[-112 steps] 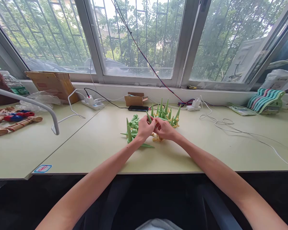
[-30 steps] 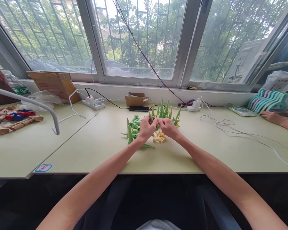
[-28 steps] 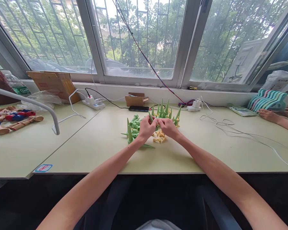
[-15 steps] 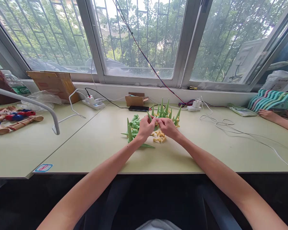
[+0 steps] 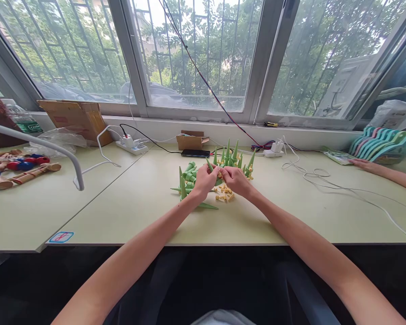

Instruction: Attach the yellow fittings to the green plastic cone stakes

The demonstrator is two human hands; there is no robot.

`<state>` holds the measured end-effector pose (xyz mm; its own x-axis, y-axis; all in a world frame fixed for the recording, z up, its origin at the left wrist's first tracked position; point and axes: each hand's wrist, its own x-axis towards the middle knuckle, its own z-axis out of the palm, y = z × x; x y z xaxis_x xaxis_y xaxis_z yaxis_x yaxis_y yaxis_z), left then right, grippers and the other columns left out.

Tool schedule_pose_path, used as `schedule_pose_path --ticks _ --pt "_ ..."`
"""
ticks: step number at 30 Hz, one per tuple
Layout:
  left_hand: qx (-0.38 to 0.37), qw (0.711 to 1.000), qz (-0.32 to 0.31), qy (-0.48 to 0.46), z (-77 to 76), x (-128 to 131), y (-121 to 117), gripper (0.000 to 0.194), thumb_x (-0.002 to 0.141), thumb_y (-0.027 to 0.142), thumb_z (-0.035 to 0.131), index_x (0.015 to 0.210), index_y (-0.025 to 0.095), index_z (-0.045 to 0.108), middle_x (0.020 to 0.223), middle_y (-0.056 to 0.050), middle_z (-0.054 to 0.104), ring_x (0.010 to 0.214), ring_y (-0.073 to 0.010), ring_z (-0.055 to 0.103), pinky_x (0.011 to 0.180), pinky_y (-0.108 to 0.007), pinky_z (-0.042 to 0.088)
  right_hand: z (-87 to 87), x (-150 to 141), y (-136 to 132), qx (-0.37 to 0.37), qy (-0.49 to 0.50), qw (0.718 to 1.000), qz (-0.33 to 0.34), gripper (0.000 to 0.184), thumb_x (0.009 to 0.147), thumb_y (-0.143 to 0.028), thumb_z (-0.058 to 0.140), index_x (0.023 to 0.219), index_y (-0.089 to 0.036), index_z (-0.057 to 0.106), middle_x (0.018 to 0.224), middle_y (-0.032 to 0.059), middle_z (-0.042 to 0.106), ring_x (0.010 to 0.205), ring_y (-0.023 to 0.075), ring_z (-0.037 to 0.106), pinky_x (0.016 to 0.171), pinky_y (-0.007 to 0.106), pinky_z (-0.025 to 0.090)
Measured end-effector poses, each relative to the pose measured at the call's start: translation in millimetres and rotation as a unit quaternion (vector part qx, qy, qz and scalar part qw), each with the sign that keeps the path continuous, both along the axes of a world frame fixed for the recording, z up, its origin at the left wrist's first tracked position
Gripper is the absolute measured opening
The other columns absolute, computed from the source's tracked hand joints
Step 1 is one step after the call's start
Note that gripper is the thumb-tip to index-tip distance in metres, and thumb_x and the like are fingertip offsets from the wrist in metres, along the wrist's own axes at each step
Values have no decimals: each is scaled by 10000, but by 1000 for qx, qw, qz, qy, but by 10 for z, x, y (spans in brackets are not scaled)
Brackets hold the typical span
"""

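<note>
My left hand (image 5: 205, 180) and my right hand (image 5: 236, 180) meet above the middle of the pale green table (image 5: 291, 212). The left hand's fingers are closed round a green cone-shaped spike (image 5: 210, 165) whose tip points up and to the left. The right hand pinches a small yellow piece (image 5: 219, 174) against the spike's wide end. A heap of loose green spikes (image 5: 186, 180) lies just left of my hands. Behind them stand several upright green spikes (image 5: 235, 155). Small yellow pieces (image 5: 225, 193) lie scattered under my hands.
A black phone (image 5: 195, 153) and a small cardboard box (image 5: 191, 140) lie behind the pile. A power strip (image 5: 129, 144), cables (image 5: 325, 180) and wooden toys (image 5: 18, 169) are also on the tables. Another person's hand (image 5: 363, 164) rests by stacked coloured hangers (image 5: 380, 142) at the right.
My hands stay together at the same spot, and the spike's tip has tilted a little to the left. The other person's hand at the right has shifted leftward along the table.
</note>
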<state>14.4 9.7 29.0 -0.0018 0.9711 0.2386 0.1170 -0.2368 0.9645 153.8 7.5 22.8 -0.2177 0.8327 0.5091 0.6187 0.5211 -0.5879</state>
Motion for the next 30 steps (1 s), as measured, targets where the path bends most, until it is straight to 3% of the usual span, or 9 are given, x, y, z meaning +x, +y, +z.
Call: schedule_pose_path --ticks 22,30 --pt "-58 998 -2 -6 15 -17 -20 104 779 283 589 774 191 542 612 39 421 499 -80 359 431 -215 306 -15 -3 8 -11 -7 1000 21 369 961 -380 375 636 -208 390 572 -12 477 558 124 392 575 260 300" --pt "-24 1000 7 13 -9 -21 -10 103 795 278 566 761 183 549 603 37 431 534 -83 372 494 -213 332 -40 -7 14 -8 -11 1000 12 384 967 -397 360 633 -209 384 567 -18 460 563 124 393 578 258 293"
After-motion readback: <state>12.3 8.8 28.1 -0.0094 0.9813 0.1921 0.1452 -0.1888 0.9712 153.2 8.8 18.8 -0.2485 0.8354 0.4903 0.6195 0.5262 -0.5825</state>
